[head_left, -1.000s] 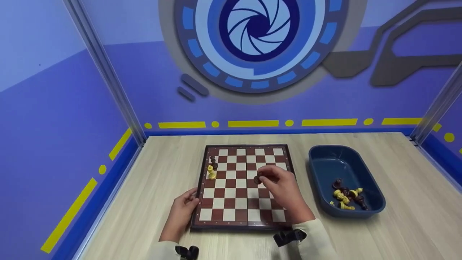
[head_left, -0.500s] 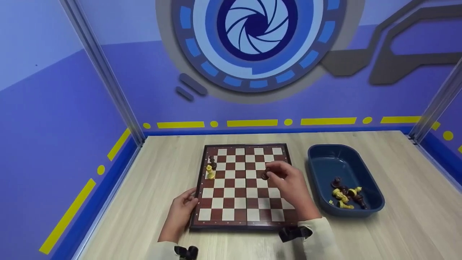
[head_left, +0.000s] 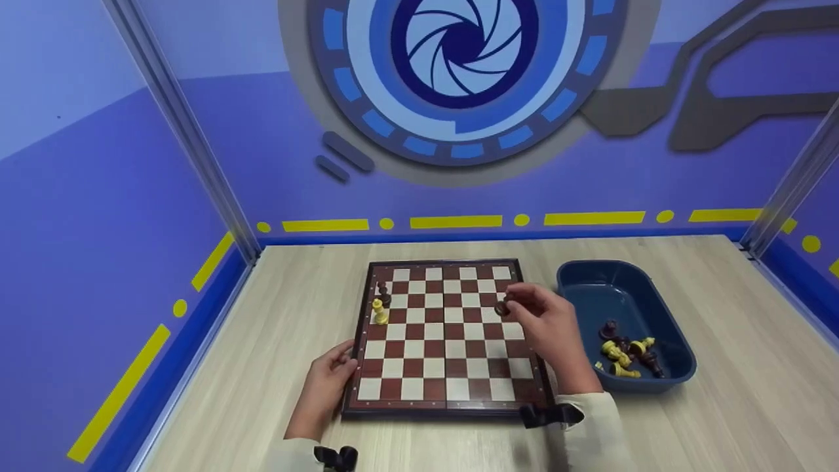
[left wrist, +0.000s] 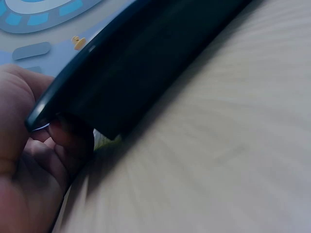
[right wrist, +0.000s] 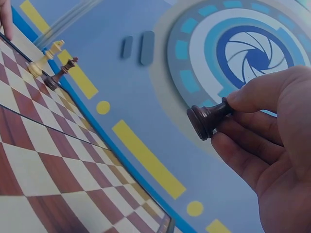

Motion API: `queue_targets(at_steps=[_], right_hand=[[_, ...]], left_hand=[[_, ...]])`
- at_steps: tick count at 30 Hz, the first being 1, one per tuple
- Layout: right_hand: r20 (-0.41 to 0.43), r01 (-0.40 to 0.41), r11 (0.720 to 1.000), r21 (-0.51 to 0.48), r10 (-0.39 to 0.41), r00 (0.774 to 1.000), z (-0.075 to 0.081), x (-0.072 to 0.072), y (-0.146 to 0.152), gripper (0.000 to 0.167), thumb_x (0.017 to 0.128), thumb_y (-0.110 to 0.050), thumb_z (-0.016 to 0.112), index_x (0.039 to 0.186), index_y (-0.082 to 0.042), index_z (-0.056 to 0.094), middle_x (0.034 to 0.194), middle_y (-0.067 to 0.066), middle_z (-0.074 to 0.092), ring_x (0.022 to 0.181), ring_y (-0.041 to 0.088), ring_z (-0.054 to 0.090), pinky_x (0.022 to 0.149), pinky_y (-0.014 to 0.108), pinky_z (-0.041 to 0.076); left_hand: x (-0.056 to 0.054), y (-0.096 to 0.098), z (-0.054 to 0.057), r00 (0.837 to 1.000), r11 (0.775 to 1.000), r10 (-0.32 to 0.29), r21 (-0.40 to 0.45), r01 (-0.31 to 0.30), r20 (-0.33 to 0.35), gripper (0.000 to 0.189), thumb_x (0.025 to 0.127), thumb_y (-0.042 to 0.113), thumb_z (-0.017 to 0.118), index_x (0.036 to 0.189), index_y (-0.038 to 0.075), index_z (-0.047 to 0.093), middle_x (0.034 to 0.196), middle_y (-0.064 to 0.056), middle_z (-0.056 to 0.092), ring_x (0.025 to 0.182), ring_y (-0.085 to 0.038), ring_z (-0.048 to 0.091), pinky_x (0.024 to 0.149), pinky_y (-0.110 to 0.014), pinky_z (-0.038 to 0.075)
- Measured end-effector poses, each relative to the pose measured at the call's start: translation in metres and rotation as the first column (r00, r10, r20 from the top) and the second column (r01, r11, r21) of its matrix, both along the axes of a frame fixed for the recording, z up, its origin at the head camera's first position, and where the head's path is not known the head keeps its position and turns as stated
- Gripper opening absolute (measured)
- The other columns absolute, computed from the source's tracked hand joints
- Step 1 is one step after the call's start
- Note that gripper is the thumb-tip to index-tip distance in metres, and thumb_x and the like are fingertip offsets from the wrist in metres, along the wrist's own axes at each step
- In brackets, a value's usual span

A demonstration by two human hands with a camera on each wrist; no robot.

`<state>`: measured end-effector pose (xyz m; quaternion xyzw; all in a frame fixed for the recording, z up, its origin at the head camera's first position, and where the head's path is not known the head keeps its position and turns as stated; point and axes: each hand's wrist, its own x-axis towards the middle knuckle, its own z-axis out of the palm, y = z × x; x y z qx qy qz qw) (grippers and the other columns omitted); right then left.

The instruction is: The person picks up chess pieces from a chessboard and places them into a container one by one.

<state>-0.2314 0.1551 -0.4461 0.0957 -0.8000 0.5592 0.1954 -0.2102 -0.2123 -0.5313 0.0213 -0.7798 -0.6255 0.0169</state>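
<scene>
A brown-and-white folding chessboard (head_left: 434,332) lies open on the table. At its left edge my left hand (head_left: 321,388) grips the rim, thumb on top and fingers curled beneath the raised edge in the left wrist view. Over the board's right half, my right hand (head_left: 549,333) pinches a dark chess piece (right wrist: 208,119) between thumb and fingertips, its round base pointing away from the palm. Fingers hide the top of that piece. Near the left edge stand a tall yellow chess piece (head_left: 380,313) and, just behind it, a dark chess piece (head_left: 385,297).
Right of the board stands a dark blue plastic tub (head_left: 616,288). Several yellow and dark pieces (head_left: 619,351) lie jumbled at its near end. A printed blue-purple wall (head_left: 262,151) rises behind the light wooden table (head_left: 295,288).
My right hand has moved right and slightly away across the board, carrying the dark chess piece. My left hand keeps its grip on the board's left edge.
</scene>
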Motion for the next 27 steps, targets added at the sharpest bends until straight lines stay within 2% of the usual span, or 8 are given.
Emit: queue_targets(at_steps=[2, 9, 16, 27], right_hand=[[0.013, 0.024, 1.000, 0.012, -0.025, 1.000, 0.001, 0.000, 0.004, 0.021, 0.088, -0.006, 0.069, 0.109, -0.009, 0.071, 0.097, 0.006, 0.072, 0.084, 0.009, 0.067, 0.073, 0.019, 0.053], [0.038, 0.106, 0.994, 0.025, -0.107, 0.993, 0.005, 0.001, 0.017, 0.021, 0.089, -0.012, 0.069, 0.110, -0.011, 0.070, 0.101, 0.006, 0.071, 0.084, 0.007, 0.064, 0.072, 0.016, 0.051], [0.091, 0.167, 0.986, -0.029, -0.164, 0.982, 0.004, 0.003, 0.031, 0.021, 0.092, -0.020, 0.066, 0.112, -0.012, 0.068, 0.104, 0.004, 0.070, 0.088, 0.008, 0.064, 0.076, 0.015, 0.049], [0.044, 0.262, 0.965, 0.020, -0.262, 0.964, 0.001, -0.001, 0.050, 0.022, 0.091, -0.019, 0.068, 0.112, -0.012, 0.069, 0.102, 0.004, 0.071, 0.085, 0.001, 0.063, 0.075, 0.010, 0.047]], left_hand=[[-0.003, -0.002, -0.007, 1.000, 1.000, -0.001, -0.005, 0.001, -0.009, 0.044, 0.096, 0.005, 0.056, 0.138, -0.003, 0.049, 0.101, -0.010, 0.056, 0.085, -0.009, 0.055, 0.072, -0.022, 0.050], [-0.003, -0.002, -0.008, 1.000, 1.000, -0.004, 0.024, 0.004, 0.001, 0.044, 0.096, 0.005, 0.054, 0.139, -0.003, 0.048, 0.104, -0.012, 0.057, 0.088, -0.011, 0.058, 0.073, -0.023, 0.052], [-0.003, -0.002, -0.008, 1.000, 1.000, -0.001, 0.002, 0.001, 0.002, 0.043, 0.096, 0.005, 0.055, 0.139, -0.002, 0.049, 0.102, -0.010, 0.056, 0.087, -0.011, 0.057, 0.073, -0.023, 0.052], [-0.001, -0.002, -0.006, 1.000, 1.000, -0.010, -0.012, 0.010, 0.005, 0.044, 0.096, 0.005, 0.055, 0.139, -0.004, 0.048, 0.101, -0.011, 0.056, 0.086, -0.012, 0.057, 0.073, -0.023, 0.052]])
